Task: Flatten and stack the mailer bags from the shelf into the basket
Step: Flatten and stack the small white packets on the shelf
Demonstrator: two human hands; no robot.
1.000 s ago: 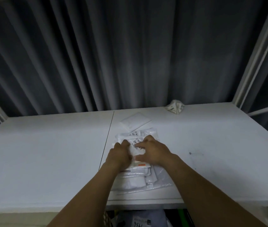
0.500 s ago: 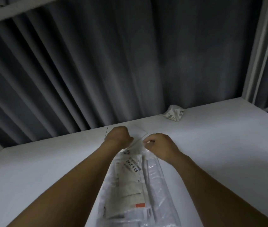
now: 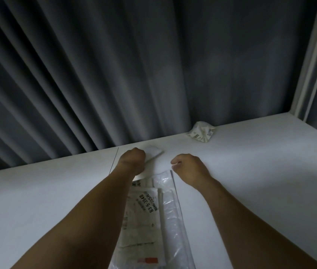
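Rearward, left hand [image 3: 132,160] holds mailer [image 3: 154,152] near shelf [image 3: 250,167] edge.

We can read only one line with any confidence: large black characters, "83 5 3540" (the first may be a B), printed sideways on the white label of the top mailer bag [image 3: 143,220] in the flat pile. Smaller print runs beside it, too blurred to read. The crumpled bag [image 3: 202,132] at the back carries black print, also illegible.
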